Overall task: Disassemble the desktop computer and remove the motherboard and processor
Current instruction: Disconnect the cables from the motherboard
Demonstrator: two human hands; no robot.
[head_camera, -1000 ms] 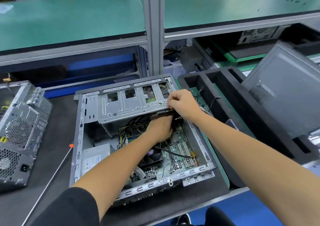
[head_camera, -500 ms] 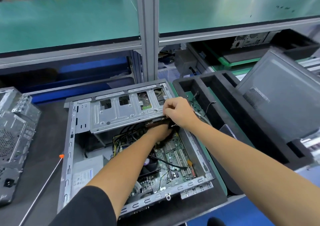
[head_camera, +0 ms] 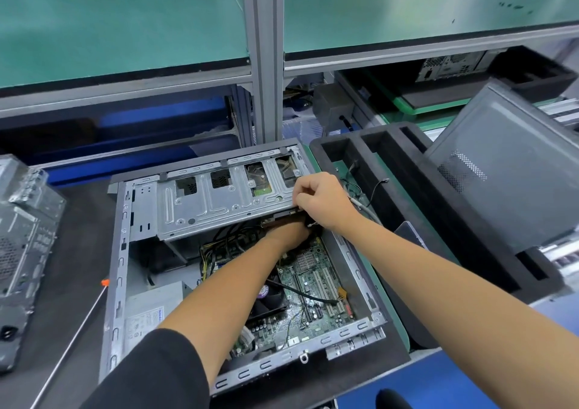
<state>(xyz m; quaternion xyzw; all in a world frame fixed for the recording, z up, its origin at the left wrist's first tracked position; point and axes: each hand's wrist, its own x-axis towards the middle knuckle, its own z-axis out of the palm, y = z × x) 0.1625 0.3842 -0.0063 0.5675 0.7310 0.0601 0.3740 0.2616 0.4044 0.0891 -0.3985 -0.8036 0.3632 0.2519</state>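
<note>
Open desktop computer case (head_camera: 119, 283) lying on its side on the dark counter (head_camera: 72, 330), side panel off, all positions given relative to the drive cage (head_camera: 219, 201). The motherboard (head_camera: 316, 286) sits in the case floor just below the cage, with expansion slots, a chipset heatsink and the CPU cooler fan (head_camera: 269, 299) showing; the processor itself is hidden under that cooler. The power supply (head_camera: 150, 314) lies below and left of the cage.

The right hand (head_camera: 322, 198) is curled at the cage's lower right corner, pinching what appears to be a small cable or connector; exactly what it grips cannot be made out. The left hand (head_camera: 291, 236) reaches under the cage's lower edge, its fingers out of sight, so whether they hold anything cannot be told.

Judged step: freeing a drive or its cabling beneath the cage, an early stage, as the board is not yet unscrewed or lifted. The next move likely calls for a steady pull along the connector axis, avoiding strain on the black cables (head_camera: 225, 242) crossing the board.

Right of the cage stands a black foam tray (head_camera: 391, 164); at far left, another bare chassis (head_camera: 22, 252).
</note>
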